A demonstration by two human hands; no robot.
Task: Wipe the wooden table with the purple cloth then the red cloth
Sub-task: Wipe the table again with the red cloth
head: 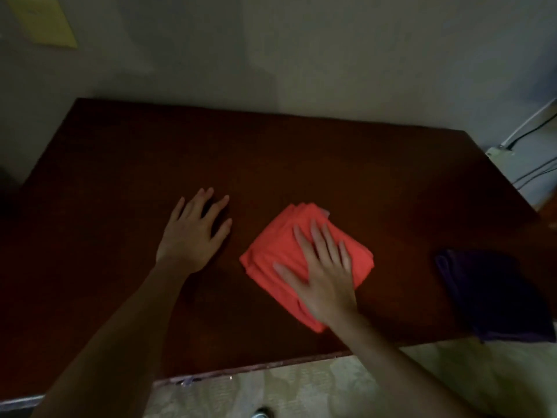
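A folded red cloth (280,251) lies near the middle of the dark wooden table (301,152). My right hand (324,273) presses flat on top of it, fingers spread and slightly blurred. My left hand (193,229) rests palm down on the bare wood to the left of the cloth, fingers apart, holding nothing. A dark purple cloth (494,294) lies crumpled at the table's right front corner, apart from both hands.
The table's far edge meets a pale wall (271,55). A white power strip with cables (500,150) sits beyond the right edge. A yellow sheet (45,21) hangs on the wall at top left. Patterned floor (301,387) shows below the near edge.
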